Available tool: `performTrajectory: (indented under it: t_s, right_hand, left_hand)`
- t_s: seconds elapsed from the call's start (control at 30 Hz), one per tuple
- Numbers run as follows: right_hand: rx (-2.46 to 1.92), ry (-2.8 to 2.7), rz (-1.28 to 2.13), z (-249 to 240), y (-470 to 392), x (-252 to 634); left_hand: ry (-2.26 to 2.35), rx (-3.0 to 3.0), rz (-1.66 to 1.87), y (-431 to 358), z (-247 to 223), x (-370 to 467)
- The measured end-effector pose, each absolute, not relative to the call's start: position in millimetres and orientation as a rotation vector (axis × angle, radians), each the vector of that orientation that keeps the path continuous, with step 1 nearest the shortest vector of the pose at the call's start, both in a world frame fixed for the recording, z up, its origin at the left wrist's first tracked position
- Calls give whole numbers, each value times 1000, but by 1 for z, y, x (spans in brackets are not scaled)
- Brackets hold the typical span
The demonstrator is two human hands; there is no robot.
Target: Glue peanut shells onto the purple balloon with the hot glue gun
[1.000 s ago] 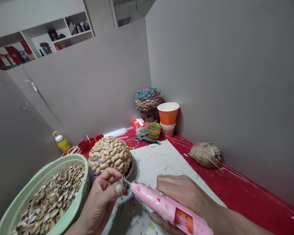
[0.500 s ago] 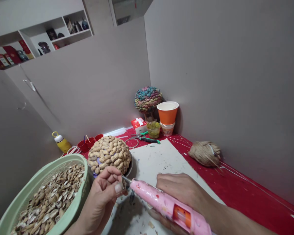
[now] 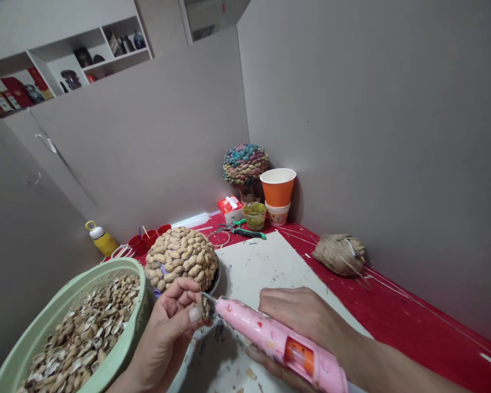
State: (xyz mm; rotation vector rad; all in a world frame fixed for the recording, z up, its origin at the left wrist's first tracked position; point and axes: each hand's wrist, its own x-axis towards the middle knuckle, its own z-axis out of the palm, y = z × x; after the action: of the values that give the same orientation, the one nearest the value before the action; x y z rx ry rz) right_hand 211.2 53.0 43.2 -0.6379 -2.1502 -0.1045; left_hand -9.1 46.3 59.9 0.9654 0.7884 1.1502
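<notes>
My left hand [image 3: 174,322] pinches a peanut shell [image 3: 205,309] between thumb and fingers, its hollow side turned toward the right. Wrapped around a pink hot glue gun [image 3: 265,333] is my right hand [image 3: 298,322], and the gun's metal nozzle meets the shell's upper edge. Just behind my left hand sits a dome covered in peanut shells [image 3: 184,256], with bits of purple showing between them. At the left stands a green basket [image 3: 141,305] holding many loose peanut shells [image 3: 85,333].
White board [image 3: 262,267] with scraps lies on the red cloth [image 3: 417,322]. Behind are pliers [image 3: 249,233], a colourful ball-topped tree [image 3: 245,164], an orange paper cup [image 3: 278,191], red cups [image 3: 149,238] and a yellow bottle [image 3: 102,238]. Twine [image 3: 339,255] lies at right.
The view has shifted slightly, so everything sits a little further left. Both hands keep nearly the same pose, with the nozzle still at the peanut shell.
</notes>
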Motion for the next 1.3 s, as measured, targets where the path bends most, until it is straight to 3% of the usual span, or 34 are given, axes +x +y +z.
performTrajectory:
  t_s: [1.3]
  right_hand:
    - [-597,-2170,32,33,54,213]
  left_hand:
    - [796,969,1202,50,64,-12]
